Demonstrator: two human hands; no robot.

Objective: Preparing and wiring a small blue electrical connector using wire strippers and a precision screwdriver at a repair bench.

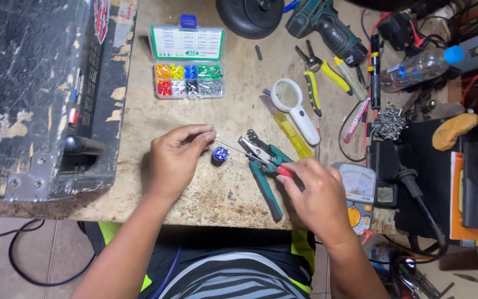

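My left hand [175, 158] pinches something tiny at its fingertips near the tip of a thin metal shaft; what it pinches is too small to tell. My right hand [313, 194] grips a small screwdriver [250, 155] by its red handle, the shaft pointing left toward the left fingertips. Just below the shaft stands a small blue cylindrical part [220, 154] on the worn workbench [206, 188]. Green-handled crimping pliers [264, 169] lie under the screwdriver, partly covered by my right hand.
A black scuffed case [40, 94] fills the left. Behind lie a clear box of coloured terminals [188, 63], a magnifying glass [294, 108], a yellow utility knife [291, 133], yellow cutters [322, 75], a cordless drill [327, 27], a bottle [419, 67], a multimeter [358, 194] and a soldering iron [416, 199].
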